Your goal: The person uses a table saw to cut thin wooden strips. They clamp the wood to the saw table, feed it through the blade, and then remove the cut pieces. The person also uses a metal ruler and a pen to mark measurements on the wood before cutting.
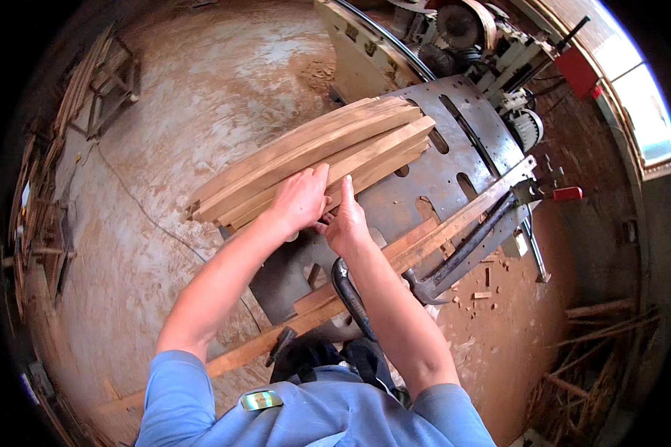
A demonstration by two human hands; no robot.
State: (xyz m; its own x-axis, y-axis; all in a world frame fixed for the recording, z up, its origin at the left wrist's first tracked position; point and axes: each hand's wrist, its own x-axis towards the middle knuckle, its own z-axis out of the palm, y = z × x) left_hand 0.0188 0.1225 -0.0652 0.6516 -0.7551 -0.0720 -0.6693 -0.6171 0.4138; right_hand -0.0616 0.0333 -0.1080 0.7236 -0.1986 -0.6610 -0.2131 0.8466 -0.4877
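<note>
My left hand (302,200) lies across the near side of a bundle of curved boards (298,153), its fingers close together and slightly bent; my right hand (347,225) is just beside it, thumb raised along the boards, fingers curled in low and mostly hidden; I cannot tell whether either hand has a firm hold on the wood. The boards lie right ahead of both hands, side by side on the slotted metal table (425,182); their left ends, out beyond my left hand, appear to pass the table's edge over the floor (201,74); their right ends sit over the metal, ahead and to the right of my right hand. The widest room for shifting is to the left, where the floor opens past that edge; to the right of my right hand, slotted metal forms a narrower wedge (small wood bits dot it), bounded by a long wooden strip (466,210). My right forearm crosses over that strip; a black bent tube (349,290) comes up just beside the forearm, a hammer head (425,289) sits on its other side, and a red clamp handle (567,194) juts out well to the right.
</note>
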